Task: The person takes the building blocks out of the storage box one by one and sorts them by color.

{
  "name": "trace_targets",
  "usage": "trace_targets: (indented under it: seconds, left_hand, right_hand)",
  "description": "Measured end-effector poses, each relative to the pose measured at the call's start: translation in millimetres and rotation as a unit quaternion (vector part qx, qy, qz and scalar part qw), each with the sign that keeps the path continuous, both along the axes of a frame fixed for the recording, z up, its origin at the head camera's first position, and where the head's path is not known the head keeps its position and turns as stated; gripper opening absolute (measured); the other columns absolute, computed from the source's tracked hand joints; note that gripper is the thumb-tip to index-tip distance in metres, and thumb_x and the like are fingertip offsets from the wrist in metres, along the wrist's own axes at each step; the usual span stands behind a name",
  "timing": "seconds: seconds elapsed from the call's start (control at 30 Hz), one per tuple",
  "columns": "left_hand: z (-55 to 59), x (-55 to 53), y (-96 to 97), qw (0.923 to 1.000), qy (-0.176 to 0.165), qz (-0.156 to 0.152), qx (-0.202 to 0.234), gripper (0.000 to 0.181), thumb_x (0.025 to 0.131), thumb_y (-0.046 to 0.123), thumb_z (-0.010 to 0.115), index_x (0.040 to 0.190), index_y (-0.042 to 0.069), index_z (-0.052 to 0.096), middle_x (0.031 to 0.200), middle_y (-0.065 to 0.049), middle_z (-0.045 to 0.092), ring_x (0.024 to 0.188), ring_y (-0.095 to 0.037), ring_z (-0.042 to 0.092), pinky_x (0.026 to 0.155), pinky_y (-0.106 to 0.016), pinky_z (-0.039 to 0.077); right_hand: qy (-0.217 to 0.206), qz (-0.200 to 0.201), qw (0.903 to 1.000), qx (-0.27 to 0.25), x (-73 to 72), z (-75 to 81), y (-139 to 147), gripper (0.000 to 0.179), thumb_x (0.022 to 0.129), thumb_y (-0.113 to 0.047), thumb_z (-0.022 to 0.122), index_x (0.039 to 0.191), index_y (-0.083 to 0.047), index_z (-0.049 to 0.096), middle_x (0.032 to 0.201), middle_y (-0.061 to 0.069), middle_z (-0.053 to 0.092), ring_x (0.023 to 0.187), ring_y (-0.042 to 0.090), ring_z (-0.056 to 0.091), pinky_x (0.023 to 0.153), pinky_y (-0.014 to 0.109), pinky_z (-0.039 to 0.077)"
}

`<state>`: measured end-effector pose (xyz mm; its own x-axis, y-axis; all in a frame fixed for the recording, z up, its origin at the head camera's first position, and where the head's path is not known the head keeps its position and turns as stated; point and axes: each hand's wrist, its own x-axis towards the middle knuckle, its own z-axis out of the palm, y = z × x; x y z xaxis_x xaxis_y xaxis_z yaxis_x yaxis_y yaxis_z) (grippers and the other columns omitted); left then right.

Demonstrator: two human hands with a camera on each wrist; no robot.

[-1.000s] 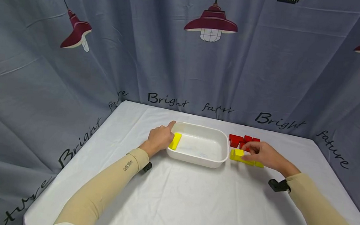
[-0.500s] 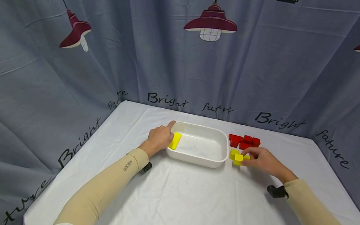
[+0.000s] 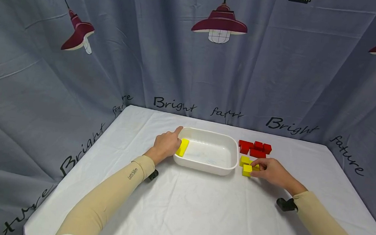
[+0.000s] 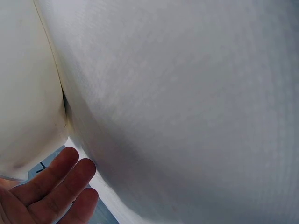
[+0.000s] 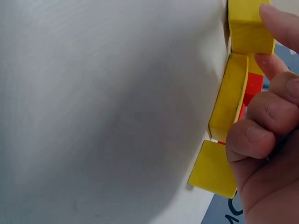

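Note:
My right hand pinches a yellow cube between thumb and a finger, at the near side of a small yellow group. Other yellow blocks lie behind and under that hand: a cube, a longer block and another block in the right wrist view. At the white tray's left end, my left hand rests on the rim, index finger along it and thumb hidden. Three of its fingers extend loosely beside the white tray. Inside lies a flat yellow block, partly covered by that hand.
Several red blocks sit in a cluster beyond the yellow ones, right of the tray. A white cloth covers the table. Behind its far edge hangs a grey-blue curtain printed with lamps.
My right hand has brought the yellow cube from above the yellow group down toward me, to its near side. More of the red blocks show now. The left hand and tray stay put.

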<state>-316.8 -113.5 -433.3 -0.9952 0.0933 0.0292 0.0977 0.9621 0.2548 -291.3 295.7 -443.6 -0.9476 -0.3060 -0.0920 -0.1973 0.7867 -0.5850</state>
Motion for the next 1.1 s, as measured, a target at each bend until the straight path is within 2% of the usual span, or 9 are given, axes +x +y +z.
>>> trace_targets:
  seconds: [0.27, 0.57, 0.83, 1.1]
  left_hand:
    - [-1.1, -0.3, -0.8, 1.0000, 0.001, -0.001, -0.001, 0.057, 0.102, 0.026, 0.040, 0.158, 0.023, 0.030, 0.087, -0.008, 0.069, 0.069, -0.023, 0.060, 0.067, -0.040, 0.052]
    - [-0.1, 0.9, -0.6, 1.0000, 0.009, -0.002, 0.002, 0.057, 0.102, 0.026, 0.041, 0.158, 0.023, 0.031, 0.084, -0.008, 0.067, 0.067, -0.023, 0.059, 0.065, -0.040, 0.051]
    - [1.8, 1.7, -0.4, 0.9999, 0.012, -0.004, 0.003, 0.057, 0.102, 0.025, 0.041, 0.158, 0.022, 0.031, 0.084, -0.008, 0.067, 0.067, -0.023, 0.059, 0.065, -0.040, 0.051]
    - [-0.4, 1.1, -0.9, 0.9999, 0.011, -0.005, 0.000, 0.057, 0.102, 0.026, 0.040, 0.158, 0.022, 0.031, 0.087, -0.009, 0.069, 0.068, -0.023, 0.059, 0.066, -0.041, 0.052]
  right_hand:
    - [0.020, -0.005, 0.9996, 0.020, 0.1, -6.7, -0.1, 0.041, 0.083, -0.027, 0.082, 0.114, -0.003, 0.071, 0.073, 0.004, 0.048, 0.071, 0.021, 0.045, 0.056, 0.026, 0.034]
    - [0.023, -0.017, 0.9992, 0.029, 1.4, -5.6, -2.7, 0.045, 0.083, -0.030, 0.082, 0.117, -0.003, 0.070, 0.074, 0.005, 0.049, 0.071, 0.021, 0.046, 0.055, 0.026, 0.035]
    - [0.036, -0.026, 0.9980, 0.045, 4.8, 4.4, -0.3, 0.047, 0.082, -0.034, 0.082, 0.119, -0.006, 0.071, 0.074, 0.005, 0.051, 0.073, 0.022, 0.046, 0.054, 0.027, 0.036]
    - [0.059, -0.032, 0.9971, 0.037, 1.9, 16.7, -3.1, 0.042, 0.082, -0.033, 0.082, 0.113, -0.007, 0.072, 0.070, 0.004, 0.048, 0.067, 0.022, 0.045, 0.053, 0.028, 0.035]
